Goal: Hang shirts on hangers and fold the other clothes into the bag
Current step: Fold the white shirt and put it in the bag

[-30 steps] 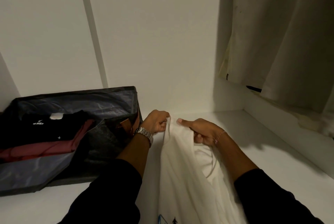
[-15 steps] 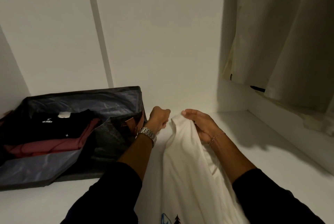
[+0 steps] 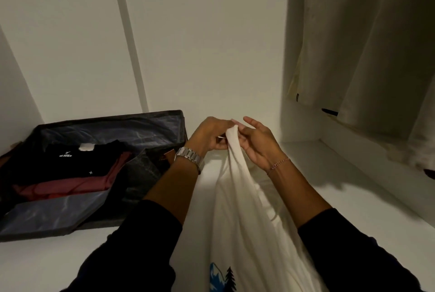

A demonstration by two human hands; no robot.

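Bag (image 3: pixel 113 127) holds 2 folded tops — black (image 3: pixel 77 162), maroon (image 3: pixel 70 188). Left hand (image 3: pixel 209 136) and right hand (image 3: pixel 256 143) pinch the white shirt (image 3: pixel 244 221) — unhung, I judge.

A white shelf (image 3: pixel 329 197) meets a white panelled back wall (image 3: pixel 200 44).

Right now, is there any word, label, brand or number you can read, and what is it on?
None can be read.
Black folded shirt in the bag: small white chest print, too blurred; its white neck tag looks blank.
White shirt, held by left hand and right hand: a mountain and tree picture, no words.
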